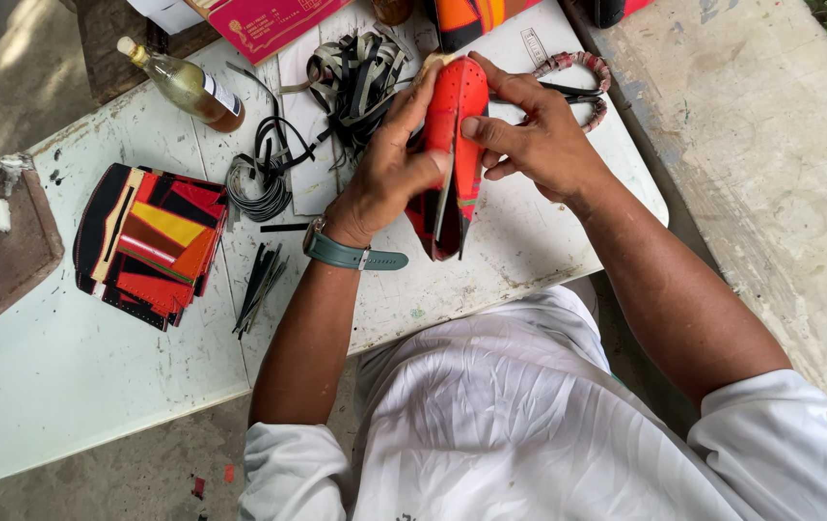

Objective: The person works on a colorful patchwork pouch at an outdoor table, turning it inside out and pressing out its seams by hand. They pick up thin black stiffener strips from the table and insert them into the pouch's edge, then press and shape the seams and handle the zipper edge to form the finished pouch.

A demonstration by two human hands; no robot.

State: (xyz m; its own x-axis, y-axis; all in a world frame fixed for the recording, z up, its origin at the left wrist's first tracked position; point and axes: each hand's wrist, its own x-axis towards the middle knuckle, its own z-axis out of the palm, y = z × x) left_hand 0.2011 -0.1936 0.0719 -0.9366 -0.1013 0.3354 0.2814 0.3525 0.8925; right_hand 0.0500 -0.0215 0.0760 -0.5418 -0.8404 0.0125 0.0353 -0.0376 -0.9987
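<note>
1. held above the white table (95, 386) at its far middle: a red shoe upper (452, 145), folded and stood on edge, with black and orange panels toward the lower end.
2. left hand (384, 174) wrapped round the near-left side of the shoe upper, thumb pressed on the red face, fingers closed on it from behind; green wristwatch (346, 253) on that wrist.
3. right hand (539, 135) clamped on the right side of the same piece, thumb tip on the red face, fingers curled over the top edge.
4. just behind the right hand, scissors (577, 92) with wrapped handles, partly hidden, lying on the table.
5. left of the hands, a coil of black cord (259, 188) and a tangle of black and pale strips (355, 77).
6. farther left, a stack of cut pieces (148, 246) in red, black, yellow and orange, flat on the table.
7. near the stack, a small bundle of thin dark strips (259, 285).
8. at the far left corner, a glass bottle (187, 87) with pale liquid, tilted or lying down; hard to tell which.
9. at the left edge, a brown block (3, 236), perhaps a work pad.
</note>
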